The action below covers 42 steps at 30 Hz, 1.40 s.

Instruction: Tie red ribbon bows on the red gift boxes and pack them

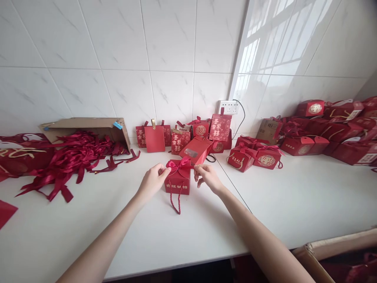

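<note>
A small red gift box (pixel 178 186) with gold lettering stands upright on the white table in front of me. A dark red cord handle (pixel 176 202) hangs down its front onto the tabletop. Across its top lies a red satin ribbon (pixel 180 163) tied in a bow. My left hand (pixel 154 177) pinches the ribbon at the left of the bow. On the other side, my right hand (pixel 208 177) has thumb and index finger closed on the ribbon's right part, its other fingers curled loosely beside the box.
A cardboard box (pixel 85 127) on its side spills a heap of red ribbons (pixel 75 159) at left. Several red boxes and bags (pixel 188 143) stand by the wall. More finished-looking boxes (pixel 266 159) and a large pile (pixel 338 125) lie right. An open carton (pixel 338 243) sits at lower right.
</note>
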### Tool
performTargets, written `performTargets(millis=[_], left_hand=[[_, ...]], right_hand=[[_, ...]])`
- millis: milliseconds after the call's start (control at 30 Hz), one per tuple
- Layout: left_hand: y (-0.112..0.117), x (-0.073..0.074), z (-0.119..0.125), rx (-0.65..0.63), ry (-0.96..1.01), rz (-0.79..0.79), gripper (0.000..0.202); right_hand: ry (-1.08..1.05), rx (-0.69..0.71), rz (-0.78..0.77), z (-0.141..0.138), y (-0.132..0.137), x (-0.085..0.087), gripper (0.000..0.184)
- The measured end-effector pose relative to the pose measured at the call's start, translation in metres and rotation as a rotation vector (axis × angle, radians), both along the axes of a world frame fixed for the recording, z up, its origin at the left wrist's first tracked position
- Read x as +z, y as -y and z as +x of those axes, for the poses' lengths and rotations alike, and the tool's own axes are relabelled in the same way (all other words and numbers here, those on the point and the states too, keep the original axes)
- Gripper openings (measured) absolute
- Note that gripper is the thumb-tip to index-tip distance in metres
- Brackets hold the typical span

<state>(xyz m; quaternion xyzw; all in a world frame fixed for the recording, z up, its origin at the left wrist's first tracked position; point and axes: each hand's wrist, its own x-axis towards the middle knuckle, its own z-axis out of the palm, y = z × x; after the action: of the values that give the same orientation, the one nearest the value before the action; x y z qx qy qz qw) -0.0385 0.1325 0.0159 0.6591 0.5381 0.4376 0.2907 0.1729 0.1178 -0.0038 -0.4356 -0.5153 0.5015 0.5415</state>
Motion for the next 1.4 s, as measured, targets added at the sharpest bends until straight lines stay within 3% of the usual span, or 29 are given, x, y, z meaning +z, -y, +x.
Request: performTargets(millis=[167,267,400,533,633,733,1000,1167,1267,1333,1400], left_hand=[[-0.015,0.048,-0.041,0.099,0.383,0.007,0.023],[-0.014,0.083,-0.049,0.054,0.572,0.033,0.017],[0.000,0.118,-0.017,-0.212,0.749,-0.054,0.011],[0.012,0.133,0.023,-0.365,0.706,-0.050,0.017],[0.017,0.135,0.036,-0.424,0.671,-0.040,0.020],[0.019,0.133,0.032,-0.375,0.735,-0.038,0.016],[0.020,0.125,-0.026,-0.166,0.889,-0.048,0.009],[0.038,0.114,-0.055,-0.153,0.892,-0.109,0.018],[0.051,0.096,-0.070,-0.264,0.665,-0.289,0.023],[0.057,0.083,-0.076,-0.373,0.296,-0.493,0.023],[0.059,0.072,-0.076,-0.404,-0.066,-0.576,0.026]], right_hand=[[-0.142,-0.285,0.140,0.040,-0.009,0.027,0.026],[-0.211,-0.295,0.226,0.046,-0.007,0.057,0.024],[-0.216,-0.124,0.312,0.018,0.004,0.101,0.026],[-0.193,0.056,0.391,-0.014,0.010,0.129,0.025],[-0.135,0.151,0.422,-0.024,0.010,0.135,0.026],[-0.087,0.147,0.415,-0.019,0.013,0.137,0.026],[-0.184,-0.141,0.316,0.038,0.036,0.136,0.027],[-0.130,-0.189,0.286,0.075,0.062,0.122,0.025],[0.196,-0.068,0.120,0.094,0.081,0.114,0.037],[0.545,0.093,-0.056,0.099,0.089,0.112,0.043],[0.841,0.193,-0.154,0.094,0.094,0.110,0.043]])
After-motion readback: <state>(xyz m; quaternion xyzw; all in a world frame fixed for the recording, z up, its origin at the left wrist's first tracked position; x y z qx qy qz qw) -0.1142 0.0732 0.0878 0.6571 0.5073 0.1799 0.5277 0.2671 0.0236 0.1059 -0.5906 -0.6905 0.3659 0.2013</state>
